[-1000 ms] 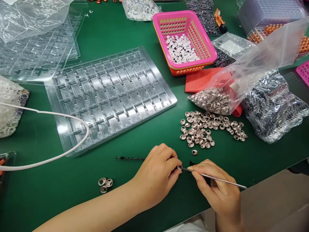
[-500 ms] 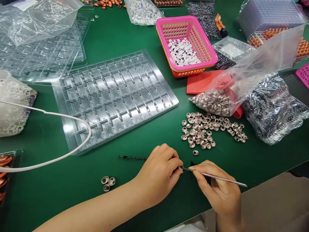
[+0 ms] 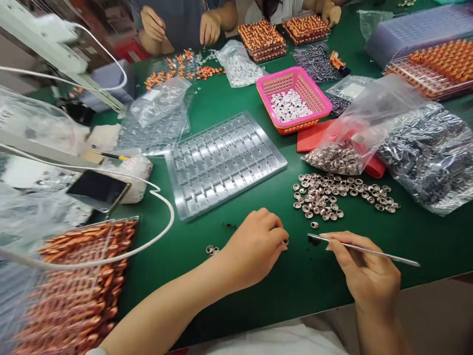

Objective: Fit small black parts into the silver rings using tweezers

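Note:
My left hand (image 3: 260, 246) pinches a small metallic ring-shaped piece (image 3: 286, 241), mostly hidden by the fingertips. In my right hand (image 3: 365, 264) is a thin metal stick tool (image 3: 384, 255), held like a pen, its tip apart from the left hand and over small black bits (image 3: 314, 240). Just beyond that tip lies a single ring piece (image 3: 314, 225), near a loose pile of similar rings (image 3: 325, 190). A short black strip (image 3: 229, 226) shows behind my left hand, and a few more rings (image 3: 210, 249) sit by the left forearm.
A clear plastic tray (image 3: 225, 162) lies mid-table. Behind it stands a pink basket (image 3: 264, 91) of white oval pieces. A bag of rings (image 3: 334, 158) rests at right. At left are a white cable (image 3: 168, 227), a phone (image 3: 98, 190) and stacked orange parts (image 3: 84, 276). Co-workers' hands (image 3: 210, 27) are across the table.
The view has tilted up and left, showing co-workers and the phone. My right hand has drawn the metal stick tool away from the ring in my left hand.

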`<state>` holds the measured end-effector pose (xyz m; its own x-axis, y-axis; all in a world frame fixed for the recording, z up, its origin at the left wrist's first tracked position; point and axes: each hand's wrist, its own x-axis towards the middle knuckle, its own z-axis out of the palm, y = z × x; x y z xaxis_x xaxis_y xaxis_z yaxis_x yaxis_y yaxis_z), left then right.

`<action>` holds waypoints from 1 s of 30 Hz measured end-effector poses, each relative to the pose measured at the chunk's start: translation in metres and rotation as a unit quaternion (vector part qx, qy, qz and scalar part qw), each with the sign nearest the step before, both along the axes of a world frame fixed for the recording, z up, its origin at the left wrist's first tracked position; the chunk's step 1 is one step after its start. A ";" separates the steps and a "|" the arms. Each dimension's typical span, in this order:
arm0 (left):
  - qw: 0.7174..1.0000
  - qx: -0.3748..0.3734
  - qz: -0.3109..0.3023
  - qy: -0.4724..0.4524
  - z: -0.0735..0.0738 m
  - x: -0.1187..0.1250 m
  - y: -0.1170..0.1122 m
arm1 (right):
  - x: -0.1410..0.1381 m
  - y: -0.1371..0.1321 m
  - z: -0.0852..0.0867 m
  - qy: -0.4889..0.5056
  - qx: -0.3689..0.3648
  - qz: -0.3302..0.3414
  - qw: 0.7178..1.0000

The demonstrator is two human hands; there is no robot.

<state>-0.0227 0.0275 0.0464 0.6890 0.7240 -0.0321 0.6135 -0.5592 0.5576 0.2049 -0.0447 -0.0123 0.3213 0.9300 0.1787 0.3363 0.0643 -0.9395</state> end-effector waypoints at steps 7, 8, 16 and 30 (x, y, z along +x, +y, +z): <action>0.995 -0.047 0.072 0.057 0.001 -0.056 -0.030 | 0.003 -0.004 -0.006 -0.026 -0.016 -0.007 1.000; 0.993 -0.046 0.096 0.050 -0.007 -0.059 -0.037 | 0.003 -0.004 -0.006 -0.034 -0.012 0.001 0.999; 0.984 -0.015 0.177 0.000 -0.032 -0.052 -0.068 | 0.008 -0.002 0.004 -0.047 -0.017 0.039 0.998; 0.991 0.106 0.077 -0.002 -0.041 -0.051 -0.073 | 0.029 -0.009 0.006 -0.034 0.024 0.044 0.998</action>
